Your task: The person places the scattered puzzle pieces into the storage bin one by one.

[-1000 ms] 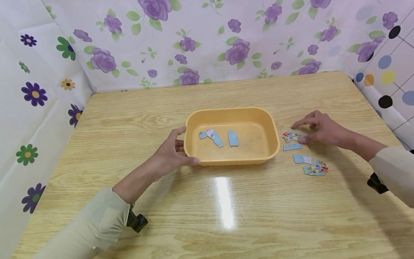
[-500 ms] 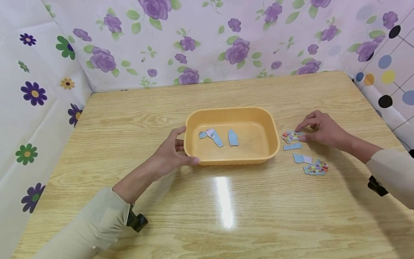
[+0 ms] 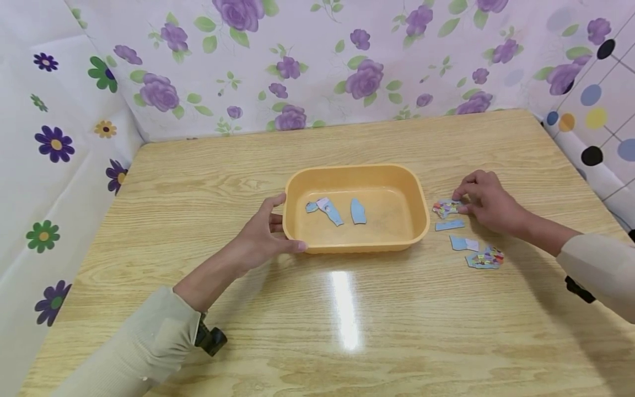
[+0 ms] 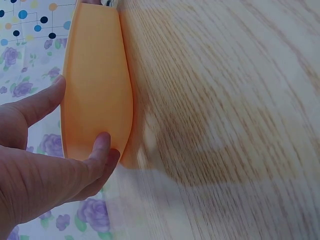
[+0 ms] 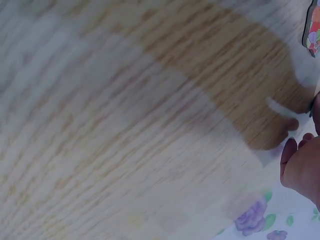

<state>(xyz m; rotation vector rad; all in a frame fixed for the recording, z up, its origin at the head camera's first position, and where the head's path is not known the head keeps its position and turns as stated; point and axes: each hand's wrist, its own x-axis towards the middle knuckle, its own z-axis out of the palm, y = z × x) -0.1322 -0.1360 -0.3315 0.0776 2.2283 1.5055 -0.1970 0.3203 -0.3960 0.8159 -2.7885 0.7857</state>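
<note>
My left hand (image 3: 258,237) grips the left end of a shallow yellow-orange plastic tray (image 3: 357,247), with the thumb at its near corner. The left wrist view shows that hand (image 4: 55,165) with fingertips against the wall of the tray (image 4: 95,70). To the right of the tray, my right hand (image 3: 491,201) pinches the right edge of a multicoloured puzzle piece (image 3: 443,208) on the table. Inside the tray are joined blue-and-pink puzzle pieces (image 3: 329,212) and a separate blue piece (image 3: 358,212). The right wrist view catches only part of the right hand (image 5: 302,167).
Near the right hand lie a narrow blue piece (image 3: 449,225), a blue-and-pink piece (image 3: 464,243) and a multicoloured piece (image 3: 485,258). They rest on a wood-grain table (image 3: 238,353). Floral sheeting (image 3: 327,66) rises behind its far edge.
My right index finger has come down and in toward the thumb, closing on the right edge of the multicoloured puzzle piece. The left hand and tray hold still.
</note>
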